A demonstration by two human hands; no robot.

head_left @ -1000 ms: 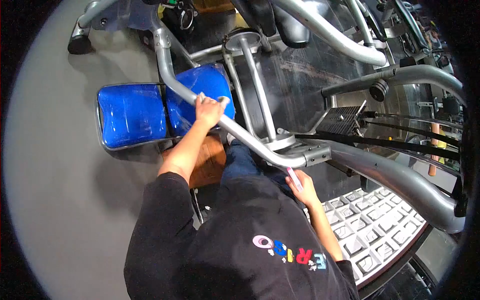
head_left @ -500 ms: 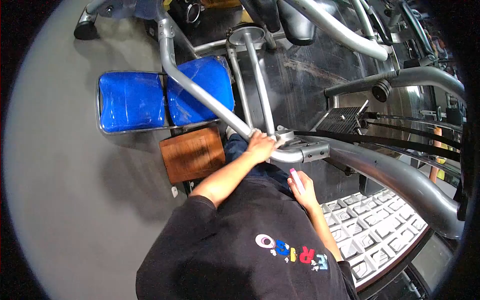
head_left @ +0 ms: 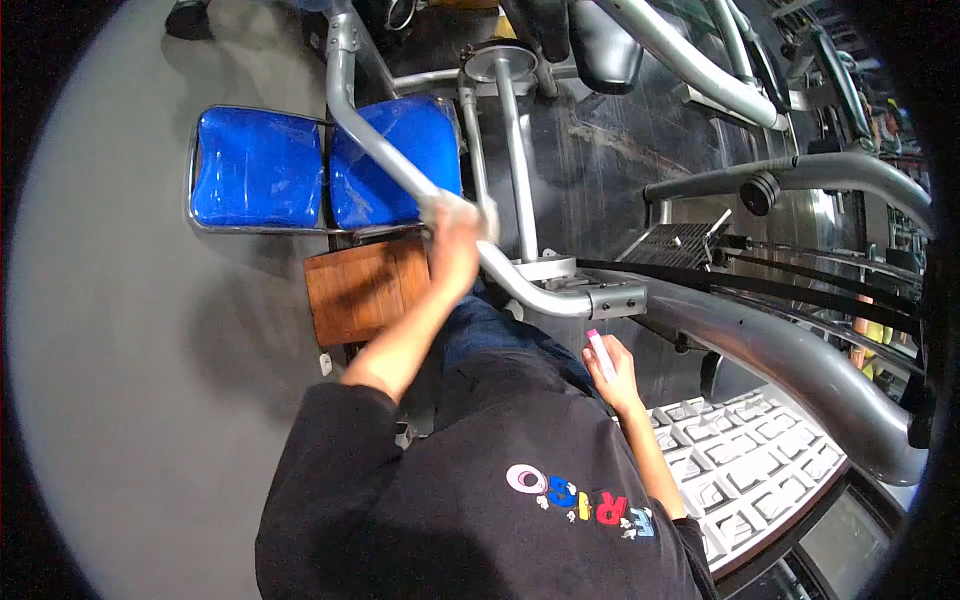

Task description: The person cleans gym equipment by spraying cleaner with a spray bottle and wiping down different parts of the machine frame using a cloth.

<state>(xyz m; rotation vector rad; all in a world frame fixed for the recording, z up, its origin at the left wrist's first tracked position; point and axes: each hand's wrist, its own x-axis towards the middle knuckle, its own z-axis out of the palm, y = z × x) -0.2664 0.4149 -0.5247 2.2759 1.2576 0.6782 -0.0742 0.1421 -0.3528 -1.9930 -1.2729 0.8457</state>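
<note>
Our left hand (head_left: 456,252) has its grip clamped, as far as the blur lets us judge, on a pale cloth (head_left: 487,219) against the silver tube (head_left: 388,158) near frame centre; our right hand (head_left: 616,376) is wrapped round a pink-tipped stick (head_left: 601,354) lower right of it. The work looks under way, unfinished: tube extends either side of the cloth. Blue seats (head_left: 257,168) stand upper left, a wooden stool (head_left: 362,290) below, grey floor (head_left: 115,330) along the left.
</note>
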